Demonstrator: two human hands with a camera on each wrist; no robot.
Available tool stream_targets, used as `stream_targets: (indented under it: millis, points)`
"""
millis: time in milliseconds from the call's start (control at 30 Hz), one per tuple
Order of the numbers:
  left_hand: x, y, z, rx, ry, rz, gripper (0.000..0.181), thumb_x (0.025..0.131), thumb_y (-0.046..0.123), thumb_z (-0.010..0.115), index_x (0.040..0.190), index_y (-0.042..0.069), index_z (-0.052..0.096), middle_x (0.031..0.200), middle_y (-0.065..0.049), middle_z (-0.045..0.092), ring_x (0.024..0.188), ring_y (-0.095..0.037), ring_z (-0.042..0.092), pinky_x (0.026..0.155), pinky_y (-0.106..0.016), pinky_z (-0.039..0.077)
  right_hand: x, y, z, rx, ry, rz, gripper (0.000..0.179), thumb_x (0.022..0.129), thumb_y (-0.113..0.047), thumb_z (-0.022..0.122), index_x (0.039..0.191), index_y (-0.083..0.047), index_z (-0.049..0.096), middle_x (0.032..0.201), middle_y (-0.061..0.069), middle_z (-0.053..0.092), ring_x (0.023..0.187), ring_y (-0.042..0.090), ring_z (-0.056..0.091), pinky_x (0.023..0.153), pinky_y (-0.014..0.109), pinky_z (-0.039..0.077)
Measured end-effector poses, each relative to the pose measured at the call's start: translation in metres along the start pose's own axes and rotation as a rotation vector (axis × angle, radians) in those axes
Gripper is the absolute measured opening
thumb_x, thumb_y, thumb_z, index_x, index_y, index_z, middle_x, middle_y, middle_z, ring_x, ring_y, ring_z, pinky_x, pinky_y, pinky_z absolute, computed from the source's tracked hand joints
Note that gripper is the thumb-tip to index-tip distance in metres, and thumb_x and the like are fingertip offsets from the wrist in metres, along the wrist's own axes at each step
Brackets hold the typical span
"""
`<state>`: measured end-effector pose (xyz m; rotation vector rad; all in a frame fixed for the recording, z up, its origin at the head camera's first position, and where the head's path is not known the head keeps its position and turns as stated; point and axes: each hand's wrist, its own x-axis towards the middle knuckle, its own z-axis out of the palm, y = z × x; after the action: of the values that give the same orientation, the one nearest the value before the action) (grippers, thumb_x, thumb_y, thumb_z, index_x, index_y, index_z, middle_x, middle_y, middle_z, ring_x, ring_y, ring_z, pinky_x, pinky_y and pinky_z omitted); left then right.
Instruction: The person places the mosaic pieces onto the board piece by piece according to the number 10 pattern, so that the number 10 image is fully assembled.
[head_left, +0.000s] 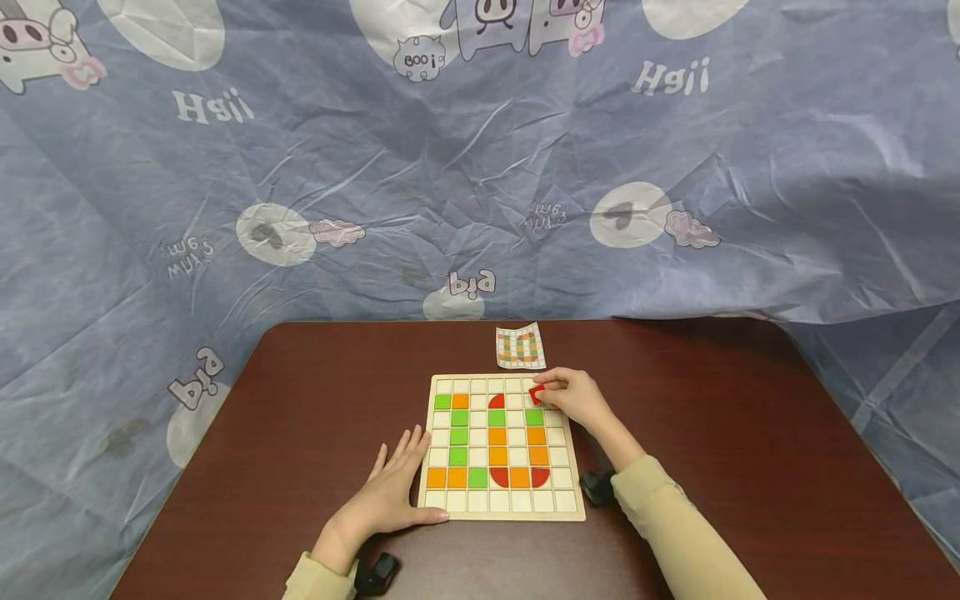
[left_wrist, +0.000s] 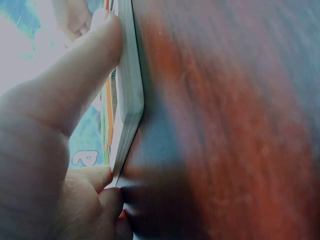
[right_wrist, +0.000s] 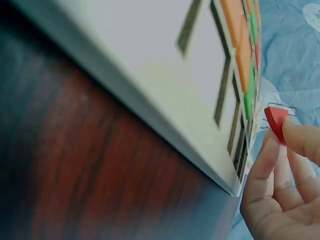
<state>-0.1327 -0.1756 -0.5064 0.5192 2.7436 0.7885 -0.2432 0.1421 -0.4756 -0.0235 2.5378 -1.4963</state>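
A white square grid board [head_left: 562,502] lies on the table, with green tiles [head_left: 459,436], orange tiles [head_left: 497,436] and red quarter-round tiles [head_left: 539,477] in its cells. Between thumb and fingertips, my right hand [head_left: 573,397] pinches a small red tile [right_wrist: 277,121] with a curved edge, over the board's upper right cells. Part of the board there is hidden under the hand. My left hand [head_left: 390,492] lies at the board's lower left, fingers spread and straight along the left side, thumb [left_wrist: 102,37] touching the front edge.
A small pattern card [head_left: 521,347] with a coloured grid lies just behind the board, its edges slightly curled. The dark brown table [head_left: 345,375] extends to both sides. A blue-grey printed cloth [head_left: 480,167] hangs behind it.
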Motion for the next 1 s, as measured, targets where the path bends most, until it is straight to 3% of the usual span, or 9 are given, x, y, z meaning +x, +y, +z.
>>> stream_targets:
  millis: [167,467,767,1000]
  points:
    - [0.0,0.001,0.0,-0.004,-0.001,-0.001,0.119,0.072,0.058,0.08,0.158,0.005,0.018,0.165,-0.016,0.011,0.153,-0.035,0.009,0.119,-0.064,0.005,0.004,-0.001,0.004,-0.116,0.043,-0.009,0.024,0.087,-0.011,0.074,0.109,-0.004,0.067,0.102,0.015,0.074,0.08,0.019,0.069,0.07,0.029,0.056]
    - [0.0,0.0,0.0,-0.006,-0.002,0.001,0.119,0.072,0.059,0.08,0.158,0.005,0.017,0.165,-0.017,0.011,0.153,-0.035,0.009,0.119,-0.064,0.005,0.004,-0.002,0.007,-0.167,0.046,-0.055,0.012,0.086,-0.008,0.073,0.099,-0.007,0.075,0.09,0.008,0.075,0.075,0.015,0.068,0.068,0.028,0.056]
    - [0.0,-0.001,0.002,0.0,0.0,-0.002,0.119,0.072,0.059,0.08,0.158,0.005,0.017,0.165,-0.016,0.011,0.154,-0.034,0.009,0.119,-0.064,0.005,0.004,0.0,0.01,-0.294,0.052,-0.112,0.009,0.086,-0.008,0.074,0.094,-0.009,0.078,0.085,0.005,0.075,0.074,0.015,0.063,0.07,0.03,0.053]
    - [0.001,-0.002,0.002,0.01,0.002,-0.003,0.119,0.072,0.06,0.08,0.158,0.005,0.017,0.165,-0.017,0.011,0.153,-0.035,0.01,0.119,-0.064,0.006,0.0,-0.001,0.012,-0.357,0.043,-0.172,0.009,0.085,-0.006,0.074,0.093,-0.005,0.078,0.095,0.009,0.07,0.08,0.02,0.063,0.075,0.036,0.054]
